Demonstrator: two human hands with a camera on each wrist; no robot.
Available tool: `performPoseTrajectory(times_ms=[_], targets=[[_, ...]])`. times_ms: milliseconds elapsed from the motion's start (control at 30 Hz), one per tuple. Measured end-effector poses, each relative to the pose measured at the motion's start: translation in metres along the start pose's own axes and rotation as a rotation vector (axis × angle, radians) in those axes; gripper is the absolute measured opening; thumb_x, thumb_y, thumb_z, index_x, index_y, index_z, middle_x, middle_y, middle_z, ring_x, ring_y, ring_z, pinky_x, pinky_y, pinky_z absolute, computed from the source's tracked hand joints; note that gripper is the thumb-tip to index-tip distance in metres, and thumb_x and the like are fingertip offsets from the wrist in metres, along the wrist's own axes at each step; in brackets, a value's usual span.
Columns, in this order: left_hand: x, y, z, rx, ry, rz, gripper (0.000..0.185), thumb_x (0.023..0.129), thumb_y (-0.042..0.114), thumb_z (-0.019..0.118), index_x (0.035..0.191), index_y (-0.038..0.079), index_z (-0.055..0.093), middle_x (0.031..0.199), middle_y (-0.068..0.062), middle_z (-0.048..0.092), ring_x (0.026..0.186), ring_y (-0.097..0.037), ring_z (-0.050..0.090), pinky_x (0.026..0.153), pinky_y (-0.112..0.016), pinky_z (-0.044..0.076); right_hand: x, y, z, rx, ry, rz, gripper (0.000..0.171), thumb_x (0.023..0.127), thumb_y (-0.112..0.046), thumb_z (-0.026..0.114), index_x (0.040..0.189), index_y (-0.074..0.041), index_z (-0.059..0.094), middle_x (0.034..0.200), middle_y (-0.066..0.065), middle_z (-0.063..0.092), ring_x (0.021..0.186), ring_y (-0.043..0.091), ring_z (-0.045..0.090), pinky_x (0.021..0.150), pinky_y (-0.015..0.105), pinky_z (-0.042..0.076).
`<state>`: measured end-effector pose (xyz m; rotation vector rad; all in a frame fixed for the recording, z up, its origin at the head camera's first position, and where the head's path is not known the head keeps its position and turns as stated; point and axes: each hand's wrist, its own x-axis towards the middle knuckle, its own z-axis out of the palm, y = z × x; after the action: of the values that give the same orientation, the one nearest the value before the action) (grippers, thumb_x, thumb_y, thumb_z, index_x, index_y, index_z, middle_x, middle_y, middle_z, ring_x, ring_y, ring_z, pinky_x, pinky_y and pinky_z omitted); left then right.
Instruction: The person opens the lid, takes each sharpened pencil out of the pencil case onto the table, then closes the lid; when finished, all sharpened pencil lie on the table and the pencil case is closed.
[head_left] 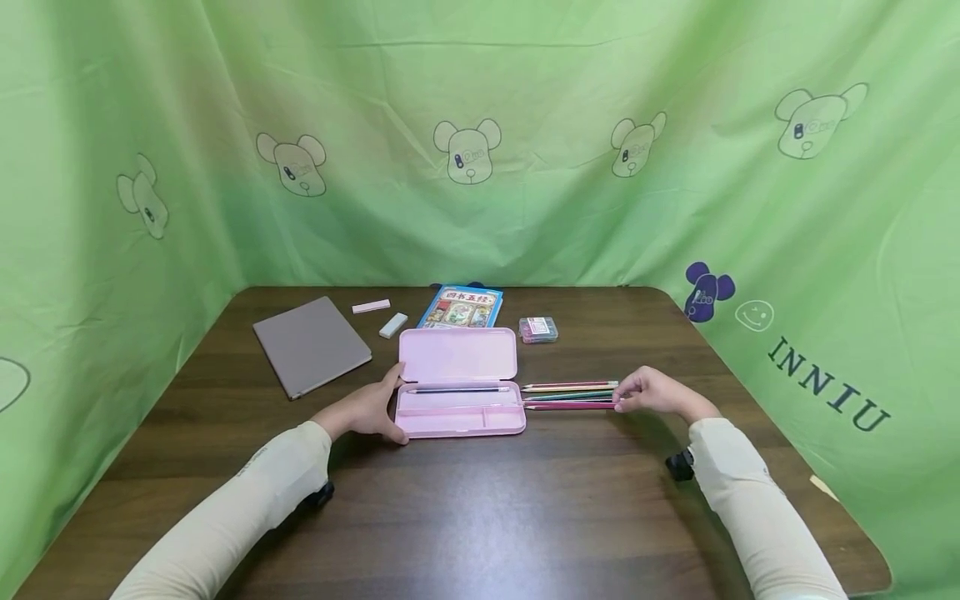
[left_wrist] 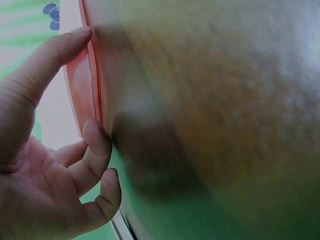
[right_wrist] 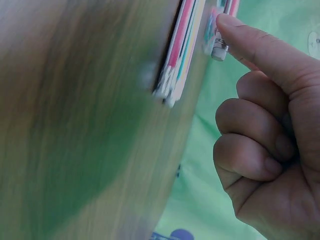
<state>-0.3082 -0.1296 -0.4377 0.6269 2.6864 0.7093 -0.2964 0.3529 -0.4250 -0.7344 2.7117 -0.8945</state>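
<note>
An open pink pencil case (head_left: 457,385) lies at the middle of the brown table (head_left: 480,500), with one dark pencil (head_left: 457,389) in its upper tray. My left hand (head_left: 369,410) holds the case's left end, thumb at the back and curled fingers (left_wrist: 97,142) against the front rim of the case (left_wrist: 80,95). Several coloured pencils (head_left: 570,395) lie side by side just right of the case. My right hand (head_left: 637,392) is at their right ends. Its index finger (right_wrist: 240,35) rests on one pencil's ferrule end (right_wrist: 219,49), pinching it; the other pencils (right_wrist: 177,60) lie flat beside it.
Behind the case lie a grey notebook (head_left: 311,343), a pink strip (head_left: 371,306), a white eraser (head_left: 393,325), a blue book (head_left: 460,307) and a small clear box (head_left: 537,329). Green cloth (head_left: 480,125) walls the table on three sides.
</note>
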Motion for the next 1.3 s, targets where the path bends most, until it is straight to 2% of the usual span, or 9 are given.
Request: performPoseTrajectory(times_ms=[100,333,467,633,867,1000,1100,1233,1300], targets=[[-0.001,0.001,0.001,-0.004,-0.009,-0.011,0.124,0.062,0.035,0.085,0.146,0.002,0.000,0.145,-0.021,0.035,0.126,-0.032,0.042,0.103,-0.049,0.033,-0.005,0.008,-0.002,0.008,-0.017,0.020,0.008,0.077,-0.007,0.070,0.079,0.001,0.069,0.072,0.004,0.065,0.057,-0.003,0.041,0.054,0.018,0.038],[0.000,-0.001,0.001,-0.010,-0.001,0.001,0.125,0.061,0.035,0.085,0.146,0.002,0.000,0.144,-0.019,0.038,0.125,-0.032,0.042,0.103,-0.048,0.033,-0.008,0.015,-0.004,-0.019,-0.038,0.030,0.007,0.076,-0.007,0.070,0.078,0.000,0.069,0.072,0.001,0.065,0.059,-0.003,0.042,0.055,0.019,0.039],[0.001,-0.002,0.001,-0.013,0.001,-0.007,0.125,0.060,0.036,0.085,0.147,0.004,0.000,0.144,-0.018,0.038,0.125,-0.032,0.043,0.102,-0.047,0.033,-0.007,0.017,-0.005,-0.051,-0.023,0.045,0.008,0.076,-0.009,0.071,0.078,-0.002,0.070,0.076,0.003,0.068,0.063,-0.002,0.045,0.058,0.020,0.041],[0.001,-0.002,0.000,-0.002,0.006,0.006,0.125,0.060,0.037,0.085,0.146,0.003,0.001,0.143,-0.019,0.039,0.123,-0.032,0.044,0.101,-0.048,0.035,-0.006,0.011,-0.007,-0.110,0.043,0.087,0.019,0.074,-0.017,0.076,0.085,-0.002,0.073,0.081,0.005,0.070,0.061,-0.002,0.043,0.056,0.020,0.040],[0.001,-0.001,-0.001,0.007,0.006,0.011,0.124,0.061,0.038,0.084,0.146,0.003,0.002,0.142,-0.020,0.040,0.124,-0.033,0.044,0.103,-0.048,0.033,0.009,-0.006,-0.008,-0.098,0.091,0.082,0.032,0.075,-0.019,0.075,0.100,0.001,0.070,0.056,-0.005,0.041,0.048,0.000,0.026,0.053,0.022,0.035],[0.002,0.000,-0.001,0.012,0.013,0.020,0.123,0.061,0.036,0.085,0.146,0.002,0.003,0.140,-0.019,0.043,0.123,-0.033,0.045,0.102,-0.048,0.034,0.022,-0.013,-0.003,-0.079,0.094,0.063,0.032,0.077,-0.019,0.074,0.103,-0.001,0.070,0.067,-0.002,0.060,0.053,-0.002,0.036,0.057,0.022,0.039],[0.002,0.001,-0.001,0.013,0.015,0.014,0.123,0.060,0.035,0.085,0.146,0.003,0.003,0.141,-0.019,0.042,0.123,-0.032,0.045,0.103,-0.047,0.034,0.031,-0.017,0.001,-0.060,0.087,0.052,0.033,0.076,-0.019,0.075,0.104,-0.002,0.070,0.061,-0.004,0.055,0.051,-0.001,0.035,0.057,0.022,0.039],[0.001,0.001,0.000,0.015,0.008,0.006,0.123,0.061,0.035,0.085,0.146,0.002,0.002,0.143,-0.019,0.038,0.124,-0.032,0.043,0.103,-0.048,0.033,0.042,-0.020,0.006,-0.043,0.072,0.030,0.034,0.076,-0.019,0.075,0.105,-0.001,0.069,0.050,-0.009,0.024,0.046,0.003,0.021,0.052,0.022,0.034],[0.002,0.001,0.000,0.012,0.009,0.003,0.123,0.060,0.034,0.085,0.146,0.002,0.002,0.144,-0.019,0.038,0.125,-0.032,0.043,0.103,-0.047,0.032,0.047,-0.022,0.008,-0.036,0.070,0.018,0.035,0.075,-0.018,0.076,0.105,-0.001,0.069,0.050,-0.010,0.023,0.046,0.003,0.020,0.051,0.022,0.033]])
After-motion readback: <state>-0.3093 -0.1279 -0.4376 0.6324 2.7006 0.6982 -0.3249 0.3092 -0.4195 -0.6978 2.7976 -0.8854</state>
